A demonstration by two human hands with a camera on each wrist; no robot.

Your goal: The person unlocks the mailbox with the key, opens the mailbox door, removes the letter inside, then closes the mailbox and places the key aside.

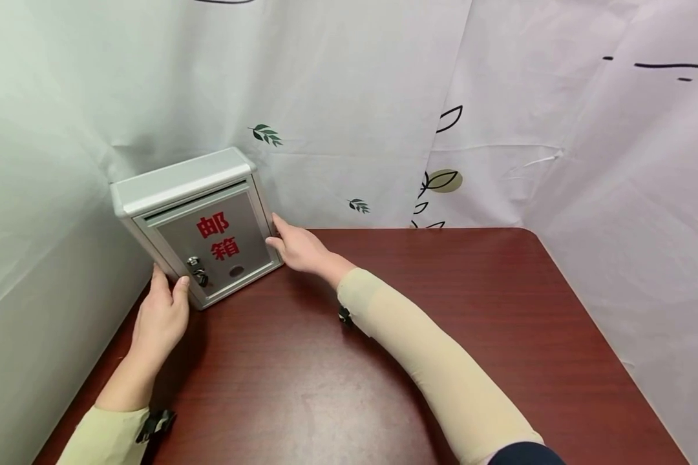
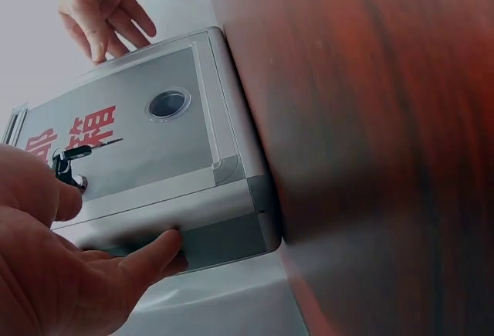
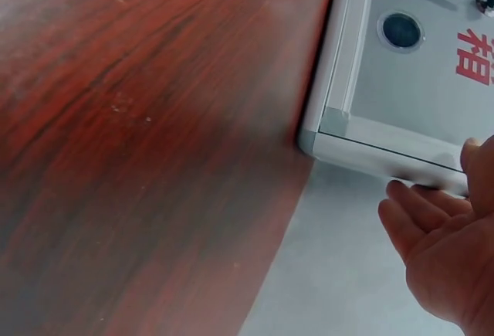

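A silver metal mailbox point(image 1: 247, 216) with red characters stands upright at the table's back left, turned at an angle. From its small lock point(image 1: 194, 261) hangs a key point(image 1: 201, 278). My left hand point(image 1: 161, 313) rests along the box's left side, fingers extended on the side face and thumb by the front edge. On the opposite side, my right hand point(image 1: 302, 248) touches the box with loosely extended fingers, its thumb near the front frame. A round dark window point(image 2: 168, 104) sits low on the door, and the bottom edge meets the tabletop in both wrist views.
The reddish-brown wooden table point(image 1: 442, 284) extends to the right and toward me. White curtains with leaf prints point(image 1: 349, 97) hang behind and along both sides, close to the mailbox's back and left. Black straps point(image 1: 156, 426) show at both wrists.
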